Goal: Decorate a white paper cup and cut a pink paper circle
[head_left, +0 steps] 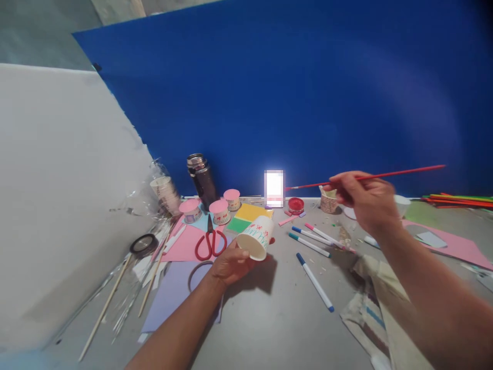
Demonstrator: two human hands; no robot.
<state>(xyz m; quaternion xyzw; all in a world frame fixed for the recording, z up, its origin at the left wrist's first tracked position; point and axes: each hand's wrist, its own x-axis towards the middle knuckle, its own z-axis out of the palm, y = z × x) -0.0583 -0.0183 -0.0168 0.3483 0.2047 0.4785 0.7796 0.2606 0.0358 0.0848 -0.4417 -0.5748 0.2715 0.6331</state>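
Note:
My left hand (233,264) is closed round a white paper cup (259,234), tilted with its open mouth toward me. Red flowers and green strokes decorate the cup's side. Raised at the right, my right hand (364,198) pinches a thin red paintbrush (408,172), whose tip points left toward a bright blurred patch. Below that tip stands a small pot of red paint (296,205). Several felt-tip pens lie between the hands, among them a blue-capped marker (315,281). Left of the cup are red-handled scissors (210,242).
A dark flask (203,182) stands at the back near several pink-topped cups (219,210). Stacked paper cups (165,194) in plastic wrap are at the left. A roll of black tape (144,244), coloured paper (169,293) and a cloth (396,313) lie about. A blue board (288,92) closes the back.

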